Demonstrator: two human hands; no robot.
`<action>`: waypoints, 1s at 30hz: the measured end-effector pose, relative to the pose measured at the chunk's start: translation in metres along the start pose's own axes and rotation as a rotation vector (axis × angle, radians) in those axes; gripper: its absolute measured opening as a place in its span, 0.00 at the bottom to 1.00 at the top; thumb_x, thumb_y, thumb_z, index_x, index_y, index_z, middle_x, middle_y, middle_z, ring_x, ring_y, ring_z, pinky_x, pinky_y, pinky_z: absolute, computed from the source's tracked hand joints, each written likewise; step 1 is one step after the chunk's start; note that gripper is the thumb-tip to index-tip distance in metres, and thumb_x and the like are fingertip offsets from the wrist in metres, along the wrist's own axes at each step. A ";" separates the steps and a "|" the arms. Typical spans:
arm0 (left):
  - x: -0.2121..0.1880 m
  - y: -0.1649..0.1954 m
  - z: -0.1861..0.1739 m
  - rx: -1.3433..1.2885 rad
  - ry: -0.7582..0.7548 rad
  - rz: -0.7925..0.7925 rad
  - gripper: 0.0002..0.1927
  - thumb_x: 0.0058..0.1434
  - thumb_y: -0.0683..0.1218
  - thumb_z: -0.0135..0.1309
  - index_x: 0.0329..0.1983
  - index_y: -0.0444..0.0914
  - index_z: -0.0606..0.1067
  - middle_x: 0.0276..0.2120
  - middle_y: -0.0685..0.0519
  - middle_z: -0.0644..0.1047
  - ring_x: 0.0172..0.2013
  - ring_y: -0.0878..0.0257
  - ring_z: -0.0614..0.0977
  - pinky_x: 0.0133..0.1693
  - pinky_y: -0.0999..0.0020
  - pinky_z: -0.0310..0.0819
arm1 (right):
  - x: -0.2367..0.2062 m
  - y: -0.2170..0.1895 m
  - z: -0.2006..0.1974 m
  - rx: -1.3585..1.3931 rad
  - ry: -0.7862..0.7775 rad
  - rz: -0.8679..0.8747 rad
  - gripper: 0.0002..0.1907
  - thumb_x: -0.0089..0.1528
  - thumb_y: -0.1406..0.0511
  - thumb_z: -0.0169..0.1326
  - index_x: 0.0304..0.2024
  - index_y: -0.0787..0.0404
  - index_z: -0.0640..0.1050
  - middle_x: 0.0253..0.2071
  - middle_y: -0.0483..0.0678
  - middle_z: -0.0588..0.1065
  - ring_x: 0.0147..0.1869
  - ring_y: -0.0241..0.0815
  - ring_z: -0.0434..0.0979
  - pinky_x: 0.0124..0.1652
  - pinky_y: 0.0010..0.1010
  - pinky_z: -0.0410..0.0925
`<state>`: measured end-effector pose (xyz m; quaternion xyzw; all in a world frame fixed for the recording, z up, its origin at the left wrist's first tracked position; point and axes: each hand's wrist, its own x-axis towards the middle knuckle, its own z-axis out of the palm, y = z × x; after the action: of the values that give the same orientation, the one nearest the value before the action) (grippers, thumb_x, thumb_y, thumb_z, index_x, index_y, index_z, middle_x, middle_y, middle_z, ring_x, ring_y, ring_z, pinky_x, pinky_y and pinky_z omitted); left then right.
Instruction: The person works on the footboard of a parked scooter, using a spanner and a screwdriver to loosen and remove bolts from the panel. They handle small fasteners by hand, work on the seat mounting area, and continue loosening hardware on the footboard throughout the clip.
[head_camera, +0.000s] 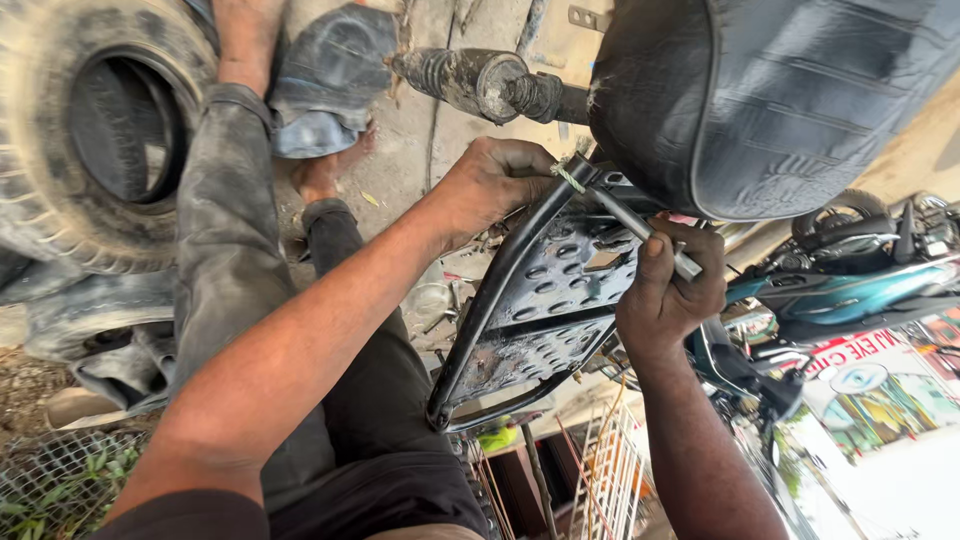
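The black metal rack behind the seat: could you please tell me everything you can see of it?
The black metal rack is a flat plate pressed with rows of oval dimples, framed by a bent black tube. Its paint looks scuffed and dusty. It juts out from under the black seat. The left hand grips the tube near the seat end; the right hand holds a slim metal tool across its top edge.

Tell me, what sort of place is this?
Probably a roadside motorcycle repair spot: a worn tyre lies on the ground, a motorcycle seat and rear rack are at hand, and parked bikes stand nearby.
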<state>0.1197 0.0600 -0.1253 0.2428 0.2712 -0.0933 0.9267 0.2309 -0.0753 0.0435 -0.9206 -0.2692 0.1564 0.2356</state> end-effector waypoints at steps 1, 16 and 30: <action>-0.002 -0.002 0.001 -0.024 -0.012 0.038 0.05 0.64 0.39 0.61 0.42 0.33 0.83 0.33 0.53 0.83 0.33 0.70 0.81 0.38 0.73 0.79 | -0.001 -0.001 0.000 -0.014 0.002 -0.018 0.13 0.75 0.61 0.56 0.44 0.67 0.77 0.40 0.48 0.75 0.42 0.36 0.73 0.41 0.26 0.65; 0.006 0.005 -0.002 -0.113 -0.028 0.041 0.07 0.63 0.35 0.56 0.44 0.32 0.79 0.43 0.51 0.84 0.29 0.70 0.85 0.28 0.75 0.82 | -0.014 -0.028 0.023 0.072 0.100 0.135 0.23 0.76 0.51 0.54 0.47 0.67 0.72 0.25 0.47 0.70 0.23 0.29 0.67 0.24 0.19 0.59; -0.007 0.011 -0.015 -0.050 -0.242 -0.090 0.19 0.70 0.46 0.51 0.61 0.35 0.75 0.44 0.49 0.82 0.37 0.62 0.83 0.42 0.67 0.82 | -0.022 -0.023 0.018 0.041 0.114 0.147 0.23 0.78 0.52 0.53 0.46 0.67 0.72 0.30 0.53 0.75 0.25 0.32 0.71 0.25 0.18 0.61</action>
<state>0.1107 0.0766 -0.1281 0.1939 0.1703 -0.1566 0.9534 0.1957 -0.0648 0.0436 -0.9402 -0.1838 0.1261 0.2574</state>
